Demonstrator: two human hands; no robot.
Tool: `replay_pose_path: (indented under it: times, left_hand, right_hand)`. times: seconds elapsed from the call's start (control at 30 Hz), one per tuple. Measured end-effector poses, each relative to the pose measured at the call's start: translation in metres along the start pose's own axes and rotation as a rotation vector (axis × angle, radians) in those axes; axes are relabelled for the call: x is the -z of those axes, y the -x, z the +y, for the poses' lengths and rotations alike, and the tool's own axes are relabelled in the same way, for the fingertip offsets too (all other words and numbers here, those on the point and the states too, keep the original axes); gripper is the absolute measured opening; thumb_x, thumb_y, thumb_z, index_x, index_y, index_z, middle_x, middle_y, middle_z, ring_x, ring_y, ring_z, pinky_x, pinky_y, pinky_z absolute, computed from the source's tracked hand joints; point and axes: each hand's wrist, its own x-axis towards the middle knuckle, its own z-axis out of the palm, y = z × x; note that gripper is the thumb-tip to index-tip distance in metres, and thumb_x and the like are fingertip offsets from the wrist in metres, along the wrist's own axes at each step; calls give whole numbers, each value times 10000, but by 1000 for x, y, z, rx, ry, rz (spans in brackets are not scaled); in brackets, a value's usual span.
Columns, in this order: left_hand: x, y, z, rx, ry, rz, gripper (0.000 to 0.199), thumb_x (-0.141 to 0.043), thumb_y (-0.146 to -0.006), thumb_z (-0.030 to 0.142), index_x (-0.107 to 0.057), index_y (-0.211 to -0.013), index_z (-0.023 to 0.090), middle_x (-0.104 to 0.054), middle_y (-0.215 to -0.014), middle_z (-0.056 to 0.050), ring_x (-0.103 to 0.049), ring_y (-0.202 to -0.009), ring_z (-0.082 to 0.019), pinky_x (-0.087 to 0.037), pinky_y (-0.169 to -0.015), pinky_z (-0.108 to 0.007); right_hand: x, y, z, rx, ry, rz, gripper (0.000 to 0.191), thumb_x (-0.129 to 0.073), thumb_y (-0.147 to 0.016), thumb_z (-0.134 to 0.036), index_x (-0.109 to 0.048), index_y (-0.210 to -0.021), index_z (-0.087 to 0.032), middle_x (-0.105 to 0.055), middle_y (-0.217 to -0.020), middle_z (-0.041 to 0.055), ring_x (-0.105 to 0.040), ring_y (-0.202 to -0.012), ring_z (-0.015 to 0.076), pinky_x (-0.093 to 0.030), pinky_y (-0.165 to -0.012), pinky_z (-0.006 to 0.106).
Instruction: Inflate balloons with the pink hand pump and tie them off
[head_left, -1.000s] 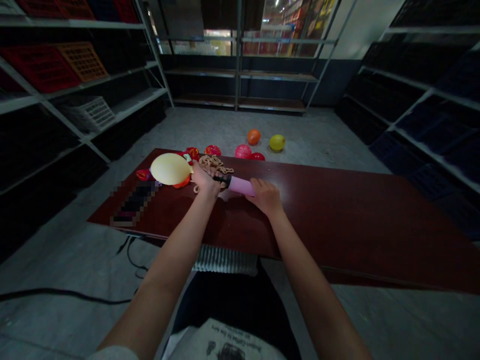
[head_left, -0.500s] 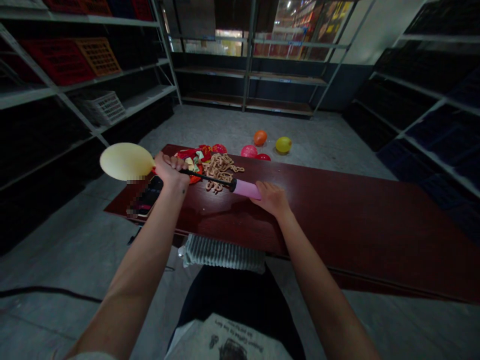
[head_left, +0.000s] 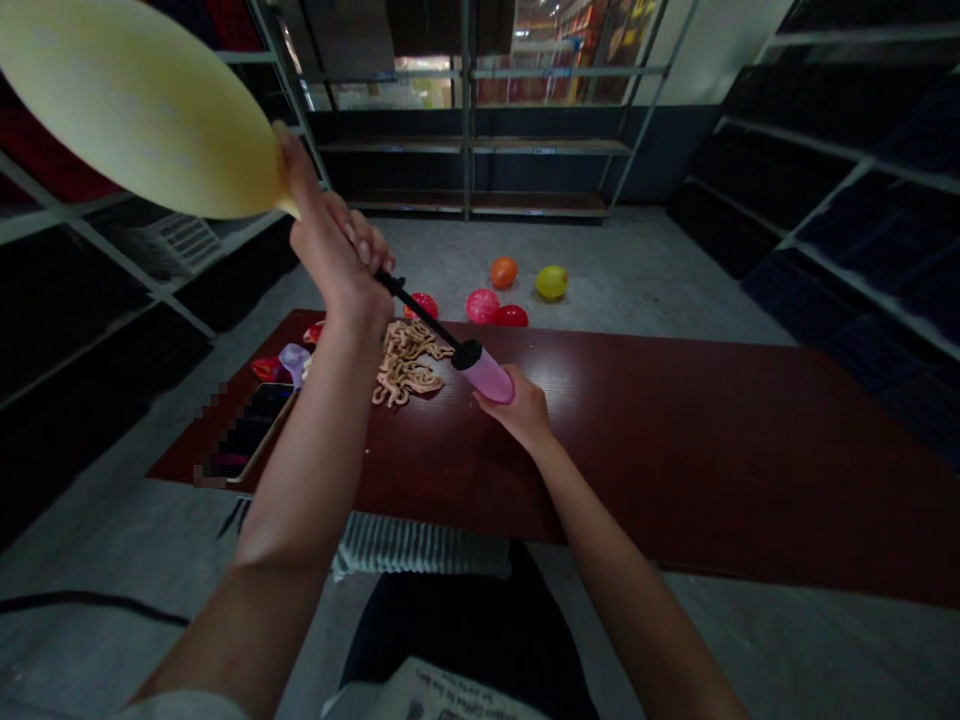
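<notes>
In the head view a large pale yellow balloon [head_left: 150, 110] stands inflated at upper left, its neck at my left hand [head_left: 337, 235]. That hand is closed around the neck and the black end of a balloon pump [head_left: 487, 372], covering the joint between them. My right hand [head_left: 523, 410] grips the pump's pink barrel from the right. A stretch of black rod shows between the two hands, and the pump slants down to the right over the table.
The dark red table [head_left: 675, 440] carries a heap of beige cord-like pieces [head_left: 405, 355], a phone-like dark object [head_left: 255, 430] and uninflated balloons [head_left: 271, 369]. Inflated balloons, orange [head_left: 504, 272] and yellow [head_left: 552, 282] among them, lie on the floor beyond. Shelving racks [head_left: 466, 140] line the room.
My left hand has risen with the yellow balloon, which now looks much bigger and nearer. The pump has tilted more steeply, and the view has shifted slightly.
</notes>
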Motion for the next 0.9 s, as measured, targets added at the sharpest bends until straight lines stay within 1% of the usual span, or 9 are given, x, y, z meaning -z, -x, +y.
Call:
replay_pose_path:
  times: [0.1,0.2,0.3,0.4,0.47,0.6,0.77,0.83,0.9]
  left_hand:
    - [-29,4,-25,35,-35,-63,640,-496,-1113,591,-243,-656,222,-190,-527,72,-216,-339,-52,-151,-388,-222]
    - [-42,13,-64,109,-62,-89,652,-675,-1062,476,-258,-631,219,-202,-502,76,-219,-328,-52,-139,-362,-235]
    - [-34,25,-106,243,-8,-104,618,-825,-966,399,-322,-655,218,-232,-501,84,-240,-325,-48,-159,-353,-223]
    - [-15,34,-132,302,-2,-99,592,-813,-976,395,-343,-661,221,-234,-484,85,-216,-320,-49,-152,-350,-231]
    - [-1,35,-135,311,11,-69,588,-759,-1015,381,-325,-652,225,-219,-469,87,-192,-321,-52,-151,-351,-241]
    - [27,32,-123,291,61,-9,585,-640,-1080,360,-310,-617,223,-218,-437,79,-192,-323,-73,-177,-362,-259]
    - [67,32,-107,317,161,128,651,-506,-1143,428,-275,-574,213,-208,-414,73,-188,-325,-79,-184,-379,-252]
    - [81,32,-100,305,205,174,661,-419,-1169,450,-253,-574,215,-204,-413,66,-183,-332,-87,-169,-385,-258]
    - [92,30,-91,281,235,212,663,-390,-1176,469,-242,-582,214,-214,-420,63,-191,-341,-89,-163,-396,-261]
  right_hand:
    - [-1,-4,5,-51,-94,2,362,-774,-864,-474,-660,-1154,-289,-803,-1028,25,-783,-934,258,-576,-765,324]
    - [-3,-8,7,-93,-121,13,337,-764,-872,-482,-661,-1123,-283,-803,-993,34,-783,-914,259,-577,-734,316]
    - [-3,-11,7,-122,-88,23,350,-750,-884,-493,-665,-1145,-276,-806,-974,43,-785,-894,263,-575,-708,312]
    - [1,-10,7,-130,-58,26,357,-772,-877,-478,-678,-1157,-277,-814,-978,45,-790,-895,272,-573,-716,315]
    - [3,-8,6,-120,-26,19,377,-802,-860,-464,-690,-1173,-285,-821,-1001,43,-794,-914,281,-572,-736,320]
    - [7,-5,1,-60,116,7,423,-820,-855,-462,-709,-1222,-283,-826,-1072,47,-793,-953,274,-555,-765,308]
    - [5,0,-6,106,285,-18,388,-775,-904,-471,-734,-1211,-237,-815,-1152,82,-778,-1006,258,-518,-771,285]
    - [4,2,-6,168,337,-19,373,-749,-926,-465,-737,-1207,-221,-809,-1177,96,-773,-1013,257,-509,-785,289]
    - [1,4,-4,215,387,-16,379,-743,-929,-448,-734,-1221,-207,-804,-1190,107,-768,-1008,259,-501,-793,294]
